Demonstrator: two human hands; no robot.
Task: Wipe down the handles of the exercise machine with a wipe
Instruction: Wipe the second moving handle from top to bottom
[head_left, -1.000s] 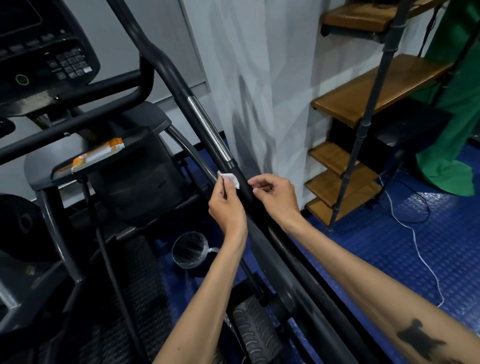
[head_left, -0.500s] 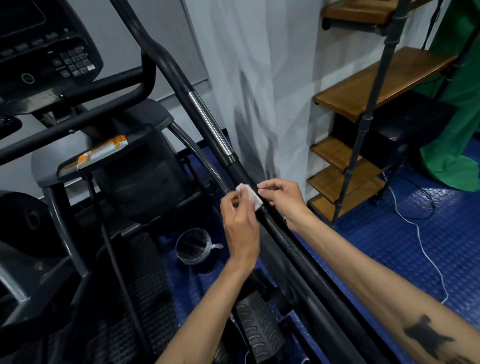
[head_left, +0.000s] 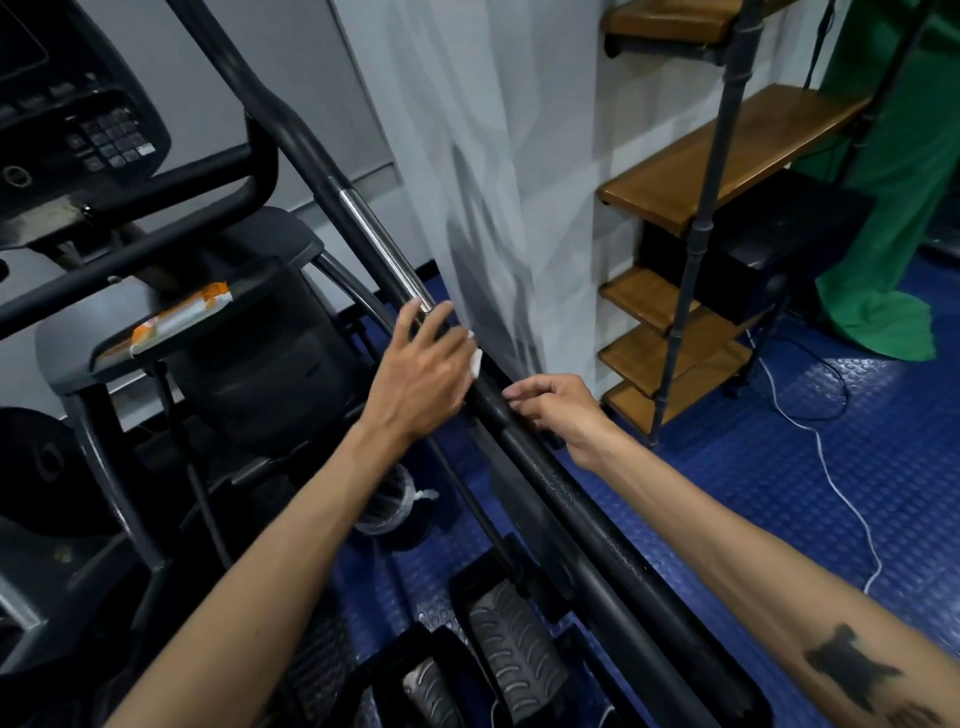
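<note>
The left hand (head_left: 423, 366) lays nearly straight fingers (head_left: 434, 325) over the black handle (head_left: 524, 447), pressing the white wipe (head_left: 475, 358) against it just below the chrome section (head_left: 384, 249). The right hand (head_left: 558, 408), fingers loosely curled, touches the handle just behind. No writing is legible. Half a second ago the left hand pinched the wipe lower down.

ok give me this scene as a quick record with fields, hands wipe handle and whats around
left hand: presses the wipe onto the handle, fingers spread
wipe: white, mostly hidden under the left hand
handle: black bar running diagonally, chrome section above the hands
right hand: fingers loosely curled beside the bar, holding nothing
wipe packet: on the machine's tray
floor: blue mat
</note>
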